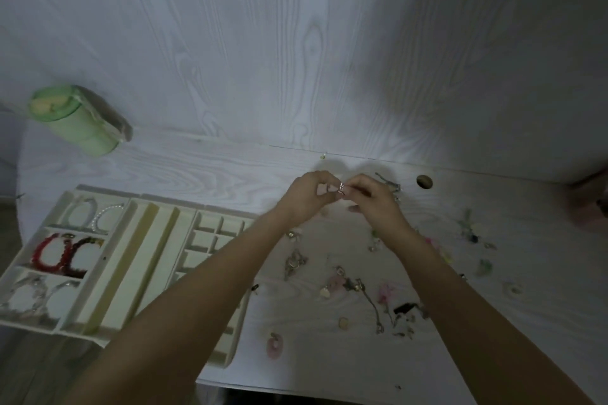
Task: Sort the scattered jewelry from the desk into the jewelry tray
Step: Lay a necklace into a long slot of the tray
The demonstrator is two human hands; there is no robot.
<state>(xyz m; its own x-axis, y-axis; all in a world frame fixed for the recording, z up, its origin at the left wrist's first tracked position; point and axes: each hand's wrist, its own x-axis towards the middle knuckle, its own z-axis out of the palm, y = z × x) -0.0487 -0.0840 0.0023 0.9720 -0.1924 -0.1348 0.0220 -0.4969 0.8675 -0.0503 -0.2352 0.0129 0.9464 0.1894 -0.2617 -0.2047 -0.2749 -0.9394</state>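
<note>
Silvery ring (341,189) pinched between both hands | left hand (309,196); right hand (371,199) | above desk (230,168)

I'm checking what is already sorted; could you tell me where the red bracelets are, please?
In the head view, the red bracelets lie in the middle left compartment of the jewelry tray, far left on the desk.
</note>
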